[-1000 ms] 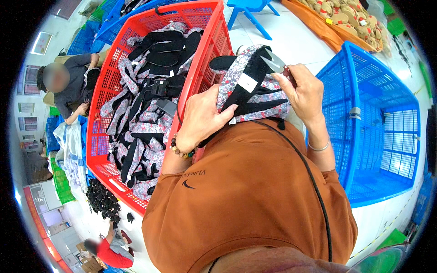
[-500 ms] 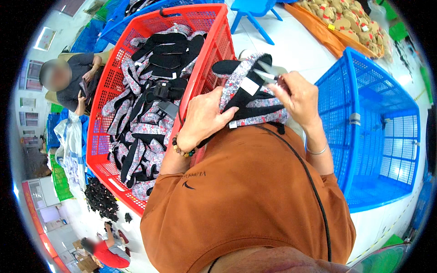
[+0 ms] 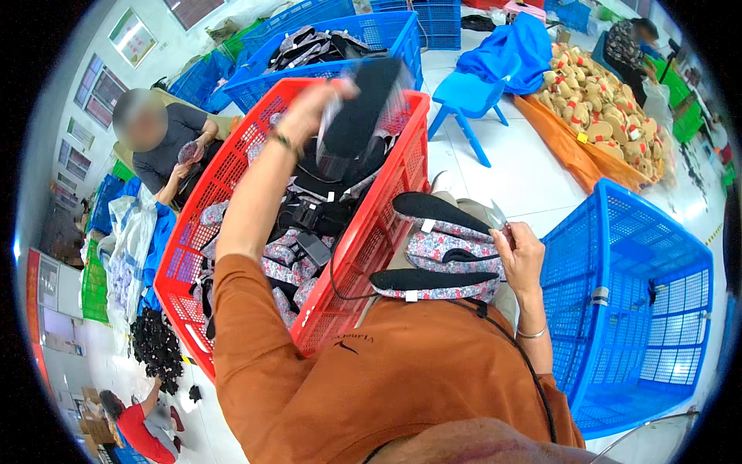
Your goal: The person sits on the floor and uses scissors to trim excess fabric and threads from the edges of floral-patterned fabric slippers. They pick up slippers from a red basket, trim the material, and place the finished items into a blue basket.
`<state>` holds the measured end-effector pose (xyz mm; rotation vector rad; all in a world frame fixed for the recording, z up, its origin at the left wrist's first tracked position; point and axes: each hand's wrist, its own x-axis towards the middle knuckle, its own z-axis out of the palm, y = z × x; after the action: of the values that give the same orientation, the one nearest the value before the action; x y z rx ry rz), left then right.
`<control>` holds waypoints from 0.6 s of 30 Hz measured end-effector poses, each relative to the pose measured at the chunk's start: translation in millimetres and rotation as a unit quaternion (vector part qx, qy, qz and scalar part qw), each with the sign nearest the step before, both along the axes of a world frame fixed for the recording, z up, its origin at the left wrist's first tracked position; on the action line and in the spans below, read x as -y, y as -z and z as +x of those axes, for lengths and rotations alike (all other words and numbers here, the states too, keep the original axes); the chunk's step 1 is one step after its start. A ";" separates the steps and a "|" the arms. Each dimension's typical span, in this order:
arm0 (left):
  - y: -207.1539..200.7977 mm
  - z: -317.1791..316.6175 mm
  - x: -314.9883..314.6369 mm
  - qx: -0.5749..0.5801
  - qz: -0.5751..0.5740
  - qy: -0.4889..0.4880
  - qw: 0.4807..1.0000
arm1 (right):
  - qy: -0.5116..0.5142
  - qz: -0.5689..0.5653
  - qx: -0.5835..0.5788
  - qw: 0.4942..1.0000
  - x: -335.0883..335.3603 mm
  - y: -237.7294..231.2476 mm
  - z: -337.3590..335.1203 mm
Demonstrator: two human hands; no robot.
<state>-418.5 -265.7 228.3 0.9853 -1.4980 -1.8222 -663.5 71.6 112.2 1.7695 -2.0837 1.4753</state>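
Observation:
My left hand (image 3: 305, 112) is raised over the red basket (image 3: 384, 209), its fingers at the edge of a black-soled slipper (image 3: 359, 112); both are smeared by motion. Scissors (image 3: 498, 216) with a bare metal blade are gripped in my right hand (image 3: 527, 251), beside my lap. Across the lap lie floral slippers with black soles and small white tags, one slipper (image 3: 437, 283) closest to my body and another slipper (image 3: 440, 210) farther out. Inside the red basket is a jumbled heap of similar slippers (image 3: 290, 259), with a small black device (image 3: 313, 249) and its cable among them.
To my right stands a blue crate (image 3: 599, 309). A blue stool (image 3: 468, 97) is ahead, near a heap of tan slippers (image 3: 595, 100) on orange sheeting. Another blue crate (image 3: 402, 35) with slippers stands beyond the red basket. One person (image 3: 174, 143) sits at the left; another (image 3: 147, 425) is lower left.
My left hand has gone from the lap up and left over the red basket with a slipper. My right hand stays by the lap with the scissors, slightly lower in view. The view has shifted.

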 end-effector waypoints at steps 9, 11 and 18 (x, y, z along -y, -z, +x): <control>25.6 -16.1 -7.3 -0.115 -0.058 0.026 0.991 | 0.015 0.020 -0.005 1.000 5.6 11.5 -5.0; 21.4 -24.5 -83.9 -0.098 -0.140 0.117 0.978 | 0.020 0.019 -0.041 0.999 5.9 14.9 -7.6; -44.1 -11.2 -254.9 -0.281 -0.364 0.399 0.793 | 0.025 0.056 -0.005 0.998 8.5 23.2 -1.9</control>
<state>-429.7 -10.8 272.3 -0.6220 -2.0701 -1.5144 -665.3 63.1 88.9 1.7420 -2.2288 1.3595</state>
